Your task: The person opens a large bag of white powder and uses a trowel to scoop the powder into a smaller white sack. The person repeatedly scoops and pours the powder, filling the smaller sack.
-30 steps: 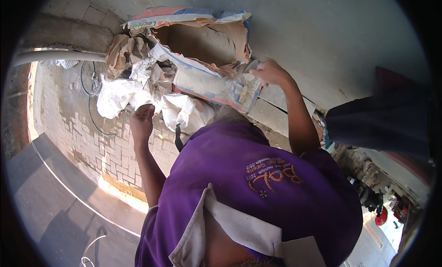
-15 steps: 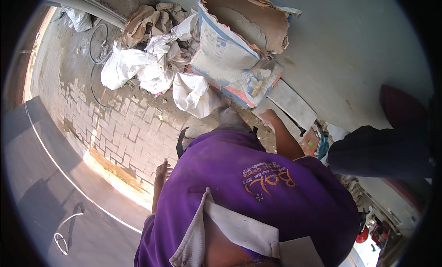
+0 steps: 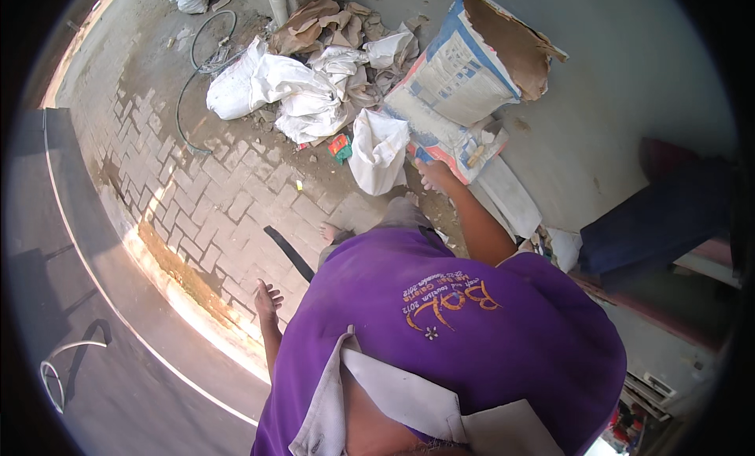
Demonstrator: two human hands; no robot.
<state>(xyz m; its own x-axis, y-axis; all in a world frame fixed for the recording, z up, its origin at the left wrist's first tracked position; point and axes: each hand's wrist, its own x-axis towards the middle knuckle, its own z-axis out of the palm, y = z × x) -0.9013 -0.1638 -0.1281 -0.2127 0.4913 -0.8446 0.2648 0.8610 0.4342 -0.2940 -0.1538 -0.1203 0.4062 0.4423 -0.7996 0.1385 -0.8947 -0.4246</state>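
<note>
Already shows the printed paper bag torn open at upper right of centre, with the right hand by its lower edge.
Has the opening done, and keeps a wooden-handled tool lying loose on the dusty lower face of the bag. Leaves the left hand empty, fingers loosely spread, above the paving left of lower centre. From this angle, cannot fairly tell the amount remaining inside, nor any contact or grip in the partly bent right fingers. Crowds the upper middle with heaped white sacks and crumpled brown paper; puts a slack white bag in the way, between right hand and heap. Adds a small bright packet beside that slack one, a pale slab below the paper bag, a hose at upper left and dark cloth at right.
</note>
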